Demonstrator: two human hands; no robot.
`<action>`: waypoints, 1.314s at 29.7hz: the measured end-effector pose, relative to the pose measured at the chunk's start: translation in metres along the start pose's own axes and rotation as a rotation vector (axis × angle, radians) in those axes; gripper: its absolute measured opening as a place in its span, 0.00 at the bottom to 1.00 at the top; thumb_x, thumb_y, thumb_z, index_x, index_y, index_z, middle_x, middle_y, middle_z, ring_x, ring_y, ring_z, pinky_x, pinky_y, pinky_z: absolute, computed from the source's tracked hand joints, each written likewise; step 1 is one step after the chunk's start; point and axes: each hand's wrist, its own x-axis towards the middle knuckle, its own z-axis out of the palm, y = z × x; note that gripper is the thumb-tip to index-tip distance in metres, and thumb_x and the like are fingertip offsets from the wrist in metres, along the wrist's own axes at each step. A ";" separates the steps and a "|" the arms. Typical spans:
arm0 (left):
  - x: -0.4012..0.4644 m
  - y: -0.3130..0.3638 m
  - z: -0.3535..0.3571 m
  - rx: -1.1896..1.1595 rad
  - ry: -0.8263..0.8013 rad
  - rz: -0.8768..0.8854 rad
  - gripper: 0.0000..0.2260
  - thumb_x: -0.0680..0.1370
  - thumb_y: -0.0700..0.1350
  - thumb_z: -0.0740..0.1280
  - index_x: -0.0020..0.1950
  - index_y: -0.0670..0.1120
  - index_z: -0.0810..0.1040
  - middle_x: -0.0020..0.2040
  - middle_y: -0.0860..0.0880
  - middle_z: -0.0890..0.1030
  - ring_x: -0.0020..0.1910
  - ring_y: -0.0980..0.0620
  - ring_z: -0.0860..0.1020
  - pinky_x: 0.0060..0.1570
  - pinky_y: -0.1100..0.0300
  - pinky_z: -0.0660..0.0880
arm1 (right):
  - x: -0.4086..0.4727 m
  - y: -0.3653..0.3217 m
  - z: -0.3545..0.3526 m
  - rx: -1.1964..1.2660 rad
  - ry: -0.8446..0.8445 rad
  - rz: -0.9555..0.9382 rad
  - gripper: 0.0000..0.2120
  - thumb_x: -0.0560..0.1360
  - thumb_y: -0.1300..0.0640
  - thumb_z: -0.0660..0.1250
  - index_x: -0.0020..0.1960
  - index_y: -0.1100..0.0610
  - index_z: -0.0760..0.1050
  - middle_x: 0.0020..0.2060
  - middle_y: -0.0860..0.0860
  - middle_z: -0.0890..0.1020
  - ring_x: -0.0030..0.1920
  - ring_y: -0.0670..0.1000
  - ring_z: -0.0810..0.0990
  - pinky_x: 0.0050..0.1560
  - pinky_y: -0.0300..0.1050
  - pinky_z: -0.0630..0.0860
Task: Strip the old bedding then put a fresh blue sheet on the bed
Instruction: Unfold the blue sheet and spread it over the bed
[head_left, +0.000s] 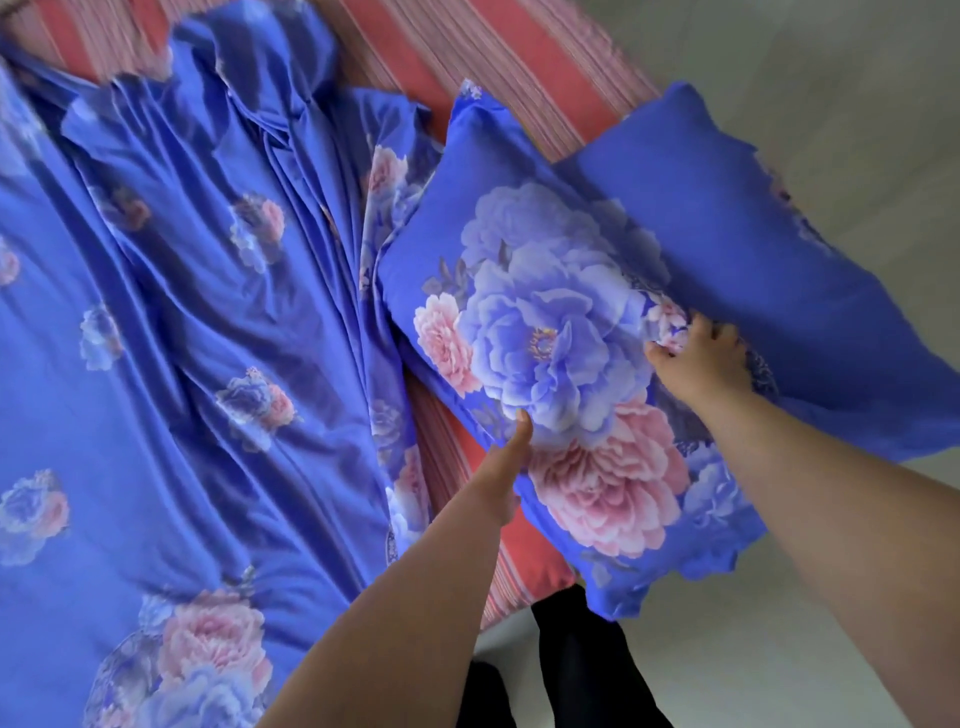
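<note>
- Under the head camera, the left hand (501, 470) grips the near long edge of a blue flowered pillow (545, 364); its thumb lies on top of the cover and the other fingers are hidden beneath.
- Across that pillow from the left hand, the right hand (696, 353) pinches a bunch of the cover at the far edge, fingers curled into the cloth.
- Just beyond the right hand, a second pillow (753, 270) in plain blue leans against the first, touching it along the gripped edge and jutting out past the bed.
- Left of the left hand, a crumpled blue sheet (171, 322) with pink and blue flowers covers most of the bed, heavily creased.
- Between the sheet and the held pillow, and beyond both, the red striped mattress (519, 67) lies bare.
- Below the two forearms, dark trouser legs (582, 660) stand on a pale floor (805, 649) beside the mattress corner.
- The edges of the picture are blurred.
</note>
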 end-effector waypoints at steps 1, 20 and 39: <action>0.001 0.005 0.005 0.006 0.002 0.010 0.51 0.56 0.79 0.64 0.72 0.50 0.67 0.71 0.52 0.69 0.71 0.52 0.64 0.68 0.51 0.59 | 0.008 -0.005 0.000 -0.025 0.003 -0.012 0.33 0.74 0.41 0.62 0.73 0.56 0.59 0.70 0.61 0.61 0.69 0.65 0.61 0.68 0.59 0.60; 0.093 0.038 0.022 0.038 0.689 0.232 0.12 0.80 0.42 0.59 0.57 0.38 0.77 0.54 0.39 0.80 0.54 0.40 0.78 0.46 0.59 0.68 | 0.068 0.017 0.007 0.001 0.218 0.017 0.16 0.81 0.54 0.55 0.56 0.66 0.72 0.54 0.67 0.77 0.55 0.67 0.76 0.46 0.52 0.68; -0.117 0.031 -0.247 -0.419 1.056 0.746 0.05 0.80 0.41 0.59 0.45 0.42 0.69 0.43 0.44 0.75 0.43 0.47 0.71 0.52 0.55 0.68 | -0.243 -0.138 0.010 0.460 0.358 -0.312 0.15 0.81 0.50 0.56 0.42 0.60 0.67 0.35 0.59 0.74 0.38 0.64 0.74 0.33 0.49 0.57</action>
